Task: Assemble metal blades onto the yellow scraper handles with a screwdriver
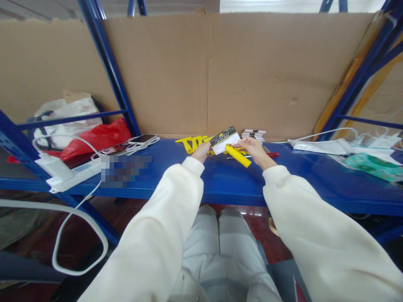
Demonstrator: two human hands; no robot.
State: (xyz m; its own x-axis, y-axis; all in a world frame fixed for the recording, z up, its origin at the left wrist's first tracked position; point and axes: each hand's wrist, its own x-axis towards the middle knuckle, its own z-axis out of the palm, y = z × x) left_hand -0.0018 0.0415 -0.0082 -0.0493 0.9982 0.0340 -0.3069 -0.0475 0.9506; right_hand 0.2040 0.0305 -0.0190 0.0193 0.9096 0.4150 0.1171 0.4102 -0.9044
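Observation:
A black-and-white printed card (224,140) is held up above the blue shelf, its left edge in the closed fingers of my left hand (201,152). My right hand (255,152) has its fingers pinched at the card's right edge. A yellow tube-shaped handle (239,156) sticks out in front of the card toward me; whether it is fixed to the card or held against it I cannot tell. Behind my left hand several yellow T-shaped handled pieces (189,143) lie in a row. A stack of small cards (252,135) sits just beyond my right hand.
On the blue shelf (176,180), a red pen-like item (273,155) lies near my right wrist. To the left are a phone (143,139), a white power strip (78,174) and a red bag (97,138). A green packet (374,166) lies right. Cardboard (252,75) closes the back.

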